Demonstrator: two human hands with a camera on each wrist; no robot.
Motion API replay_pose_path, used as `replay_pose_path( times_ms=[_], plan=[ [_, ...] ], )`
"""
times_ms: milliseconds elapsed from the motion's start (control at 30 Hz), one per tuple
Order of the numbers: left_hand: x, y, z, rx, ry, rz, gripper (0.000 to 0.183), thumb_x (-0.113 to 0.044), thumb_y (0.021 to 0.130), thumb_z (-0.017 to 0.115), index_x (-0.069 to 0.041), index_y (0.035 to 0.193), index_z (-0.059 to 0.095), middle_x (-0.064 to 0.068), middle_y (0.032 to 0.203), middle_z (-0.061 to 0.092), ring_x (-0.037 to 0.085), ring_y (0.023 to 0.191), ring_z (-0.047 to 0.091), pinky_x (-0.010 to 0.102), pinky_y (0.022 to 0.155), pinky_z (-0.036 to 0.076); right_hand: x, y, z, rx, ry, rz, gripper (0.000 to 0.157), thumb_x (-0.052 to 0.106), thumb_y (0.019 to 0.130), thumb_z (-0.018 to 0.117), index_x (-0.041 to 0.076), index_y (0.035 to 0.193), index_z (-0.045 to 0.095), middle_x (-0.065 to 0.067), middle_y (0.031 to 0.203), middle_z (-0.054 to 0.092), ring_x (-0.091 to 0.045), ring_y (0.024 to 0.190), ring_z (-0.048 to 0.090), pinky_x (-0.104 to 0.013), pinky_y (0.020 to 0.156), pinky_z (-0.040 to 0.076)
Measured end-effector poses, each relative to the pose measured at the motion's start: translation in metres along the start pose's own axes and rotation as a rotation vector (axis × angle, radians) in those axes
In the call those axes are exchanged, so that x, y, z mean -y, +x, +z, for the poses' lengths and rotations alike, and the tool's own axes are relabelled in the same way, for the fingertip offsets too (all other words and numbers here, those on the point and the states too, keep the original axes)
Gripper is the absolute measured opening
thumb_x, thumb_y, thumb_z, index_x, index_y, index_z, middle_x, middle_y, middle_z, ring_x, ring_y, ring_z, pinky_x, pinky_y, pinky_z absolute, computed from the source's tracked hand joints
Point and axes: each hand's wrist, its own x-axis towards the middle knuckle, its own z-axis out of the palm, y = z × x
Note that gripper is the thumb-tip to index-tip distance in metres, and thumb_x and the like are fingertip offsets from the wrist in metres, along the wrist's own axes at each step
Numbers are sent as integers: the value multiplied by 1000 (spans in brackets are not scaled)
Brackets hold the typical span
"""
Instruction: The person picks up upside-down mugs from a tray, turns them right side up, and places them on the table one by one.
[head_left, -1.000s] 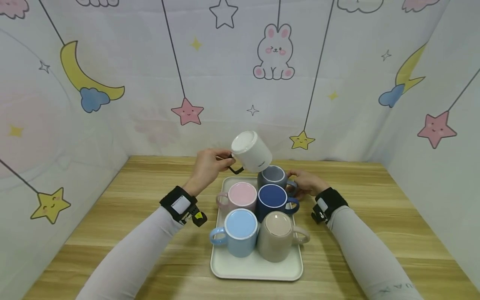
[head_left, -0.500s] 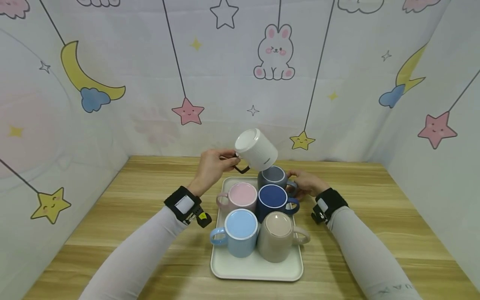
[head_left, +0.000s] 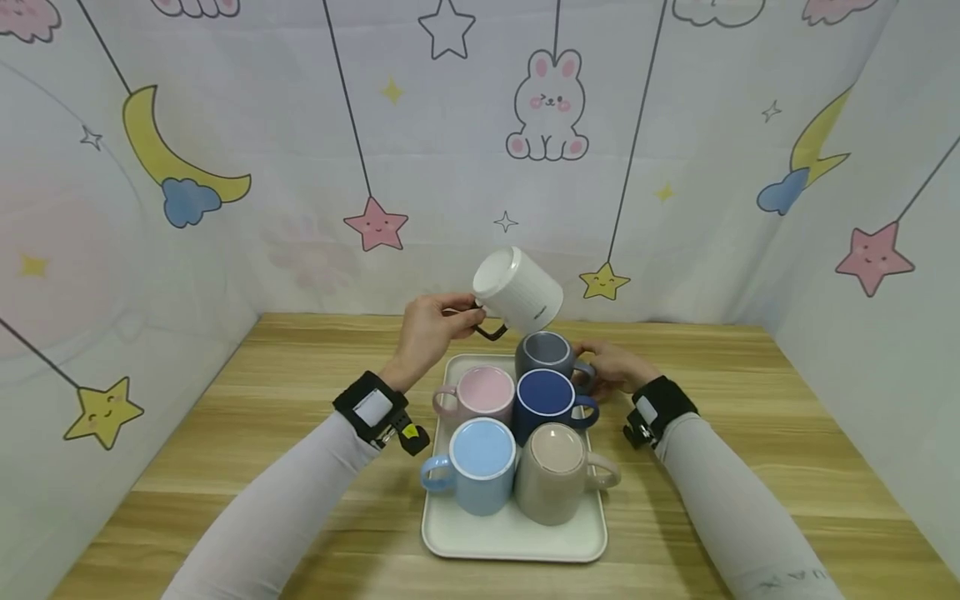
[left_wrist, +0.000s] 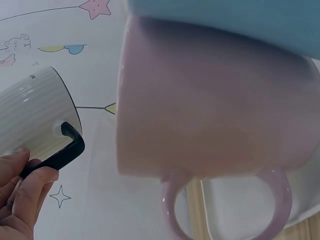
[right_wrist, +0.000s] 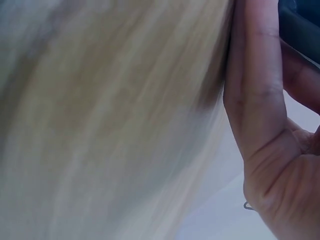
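Observation:
My left hand (head_left: 435,327) pinches the black handle (head_left: 491,332) of a ribbed white mug (head_left: 521,290). That mug is tilted in the air, its base toward the upper left, just above an upside-down grey mug (head_left: 528,357). At the back right of the tray, my right hand (head_left: 617,367) holds the grey mug near its handle (right_wrist: 300,32); the fingertips are partly hidden. Other upside-down mugs stand close by: pink (head_left: 483,396), dark blue (head_left: 543,400), light blue (head_left: 482,467) and beige (head_left: 552,475). The left wrist view has the pink mug (left_wrist: 215,105) large in front.
A cream rectangular tray (head_left: 513,542) carries the mugs and lies on a wood-grain table (head_left: 300,392). Several mug handles stick out over the tray's sides. A patterned white cloth (head_left: 450,167) closes off the back and both sides.
My left hand has moved slightly right and up with the white mug, which tilts a little more. My right hand and the mugs on the tray have stayed put.

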Motion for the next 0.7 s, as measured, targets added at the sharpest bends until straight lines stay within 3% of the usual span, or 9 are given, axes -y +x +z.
replay_pose_path(
  times_ms=[567,700],
  plan=[
    [-9,4,7,-15,-225,-84,28,-2,95,74,9,122,71,20,108,70,16,92,74,30,83,64,3,-4,1,3,5,12,38,-12,95,42,2,129,50,-9,83,60,-17,66,61,-25,53,53],
    [-12,6,9,-15,-237,-84,29,-3,96,74,9,122,71,20,110,70,15,93,74,30,84,63,3,-4,1,-2,-2,14,38,-12,95,42,1,130,50,-9,83,60,-17,66,62,-25,53,54]
  ],
)
